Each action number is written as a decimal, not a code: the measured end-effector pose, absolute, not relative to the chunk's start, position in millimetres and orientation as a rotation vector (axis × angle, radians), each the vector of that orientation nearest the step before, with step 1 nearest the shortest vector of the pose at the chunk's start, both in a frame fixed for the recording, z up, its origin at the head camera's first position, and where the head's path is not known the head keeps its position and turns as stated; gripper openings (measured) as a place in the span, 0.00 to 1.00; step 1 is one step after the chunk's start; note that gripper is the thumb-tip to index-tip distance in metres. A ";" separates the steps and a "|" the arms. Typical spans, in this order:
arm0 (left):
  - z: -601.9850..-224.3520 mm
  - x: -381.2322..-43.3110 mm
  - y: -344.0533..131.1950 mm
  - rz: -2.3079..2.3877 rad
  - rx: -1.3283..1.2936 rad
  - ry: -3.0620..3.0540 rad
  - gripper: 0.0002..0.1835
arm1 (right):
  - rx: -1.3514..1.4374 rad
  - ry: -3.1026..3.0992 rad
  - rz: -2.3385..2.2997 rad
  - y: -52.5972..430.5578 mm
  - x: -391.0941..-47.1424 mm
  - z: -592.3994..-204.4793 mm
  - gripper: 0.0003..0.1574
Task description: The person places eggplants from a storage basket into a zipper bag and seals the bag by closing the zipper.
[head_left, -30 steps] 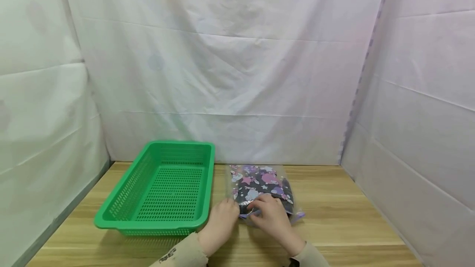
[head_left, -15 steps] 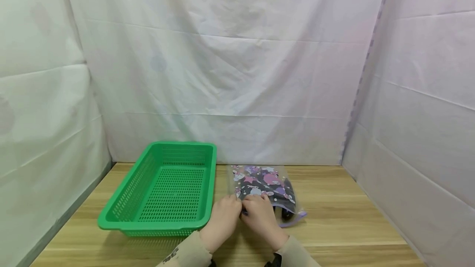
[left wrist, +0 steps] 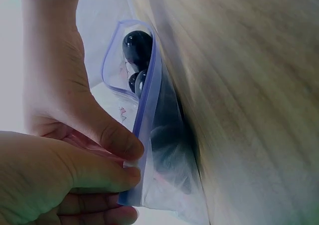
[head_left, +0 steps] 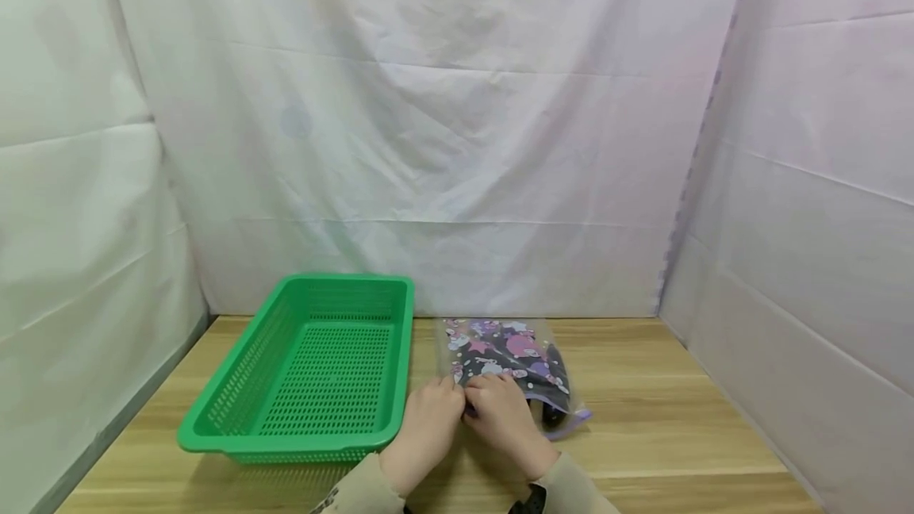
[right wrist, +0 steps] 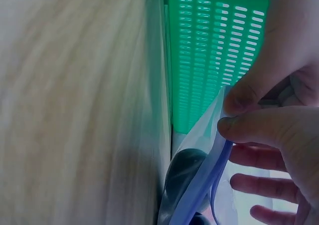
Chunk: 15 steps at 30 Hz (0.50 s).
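A clear zip bag printed with stars and cartoon figures lies on the table, with dark things inside. At its near left corner my left hand pinches the purple zip edge between thumb and fingers. Right beside it, my right hand pinches the same edge, the thumbs almost meeting. Farther right along the edge, the bag's mouth gapes. Glossy black rounded ends of the contents show in that gap. The right hand's other fingers are spread behind the zip edge in the right wrist view.
A green perforated basket stands on the left of the wooden table, close beside my left hand, with nothing in it. White cloth hangs behind the table and along both sides.
My right hand has moved from the front middle of the bag to its left corner, beside my left hand. The right part of the mouth now shows gaping. Over the last half second, little has moved.
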State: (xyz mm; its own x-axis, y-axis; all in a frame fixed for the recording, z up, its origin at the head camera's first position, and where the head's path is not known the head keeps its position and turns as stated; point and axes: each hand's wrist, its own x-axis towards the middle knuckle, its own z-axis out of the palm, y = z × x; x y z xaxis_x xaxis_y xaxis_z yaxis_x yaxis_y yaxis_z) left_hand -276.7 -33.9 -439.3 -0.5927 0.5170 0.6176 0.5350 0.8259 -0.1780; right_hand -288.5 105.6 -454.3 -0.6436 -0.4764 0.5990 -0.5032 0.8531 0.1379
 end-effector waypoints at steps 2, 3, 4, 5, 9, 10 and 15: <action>-439.0 -275.9 -33.1 -0.032 -0.766 -2.335 0.07 | 0.733 -2.352 0.034 107.2 -288.3 -454.8 0.09; -438.6 -275.2 -32.8 -0.032 -0.764 -2.341 0.07 | 0.742 -2.343 0.024 107.6 -288.1 -455.0 0.09; -438.7 -274.8 -32.5 -0.032 -0.761 -2.342 0.07 | 0.751 -2.332 0.019 107.9 -288.2 -455.3 0.09; -438.5 -274.4 -32.4 -0.029 -0.759 -2.349 0.07 | 0.759 -2.321 0.016 107.8 -288.2 -455.1 0.10; -437.9 -276.0 -32.8 -0.028 -0.743 -2.327 0.08 | 0.758 -2.292 0.017 106.5 -289.6 -453.7 0.14; -437.9 -276.8 -33.0 -0.026 -0.741 -2.321 0.08 | 0.758 -2.285 0.024 106.0 -289.9 -453.3 0.14; -441.8 -279.7 -34.5 0.003 -0.758 -2.283 0.09 | 0.751 -2.258 0.037 103.8 -289.7 -454.7 0.18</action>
State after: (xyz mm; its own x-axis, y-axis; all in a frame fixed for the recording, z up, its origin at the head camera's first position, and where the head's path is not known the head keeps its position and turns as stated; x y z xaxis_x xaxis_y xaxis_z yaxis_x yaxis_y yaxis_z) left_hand -279.7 -34.5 -441.8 -0.5685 0.5212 0.6365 0.5197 0.8273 -0.2132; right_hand -289.7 103.8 -454.7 -0.5523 -0.5054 0.6630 -0.5266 0.8280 0.1925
